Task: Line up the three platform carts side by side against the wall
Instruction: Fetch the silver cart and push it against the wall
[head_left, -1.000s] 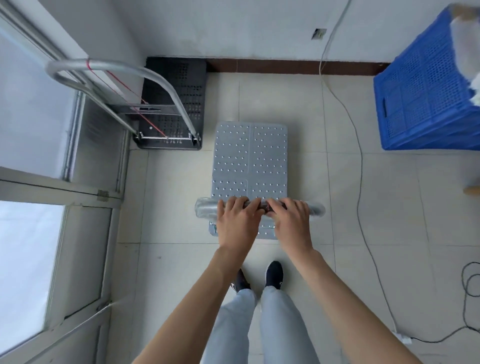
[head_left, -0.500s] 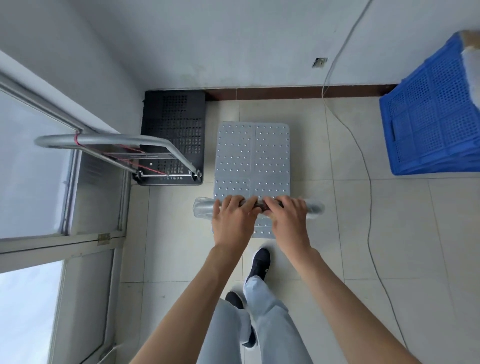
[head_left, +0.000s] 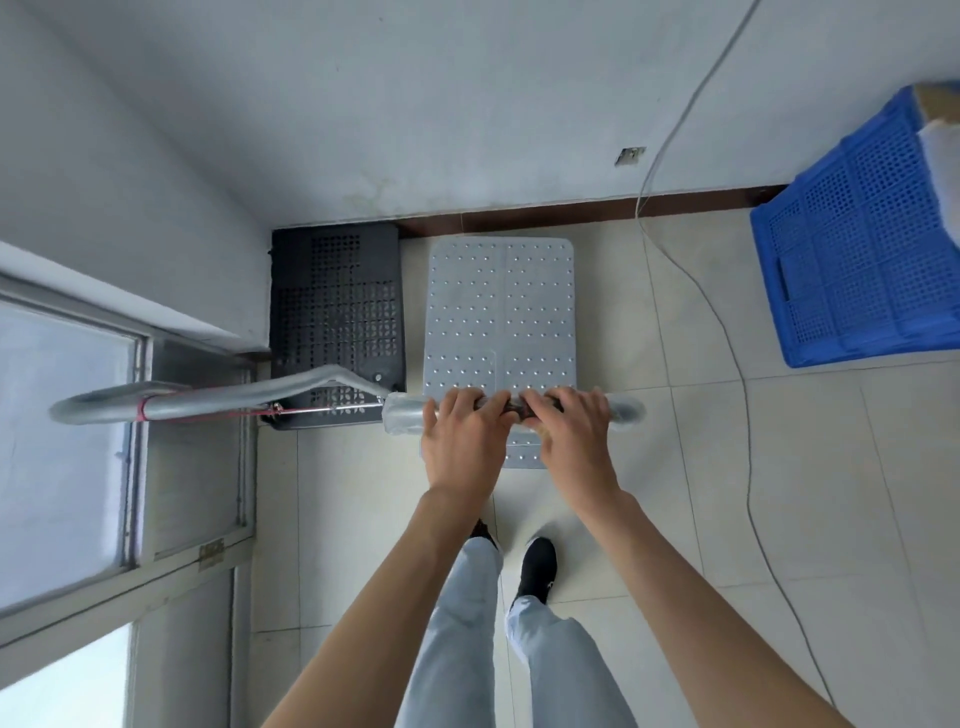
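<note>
A grey platform cart (head_left: 500, 312) with a studded deck stands with its far end close to the brown skirting of the wall. Its handle bar (head_left: 626, 409) runs across the near end. My left hand (head_left: 462, 441) and my right hand (head_left: 571, 436) both grip that bar side by side. A black perforated platform cart (head_left: 336, 306) sits in the corner just left of the grey one, its far end at the wall. The black cart's silver handle (head_left: 208, 402) leans out to the left, tied with red cord. No third cart is in view.
A blue plastic crate (head_left: 862, 270) stands at the right by the wall. A thin grey cable (head_left: 727, 332) runs down the wall and across the tiles right of the grey cart. A window frame (head_left: 140, 457) lines the left side. My feet are just behind the cart.
The grey cart has rolled forward from mid-floor to the wall, alongside the black cart. I have stepped forward with it, both hands staying on the handle.
</note>
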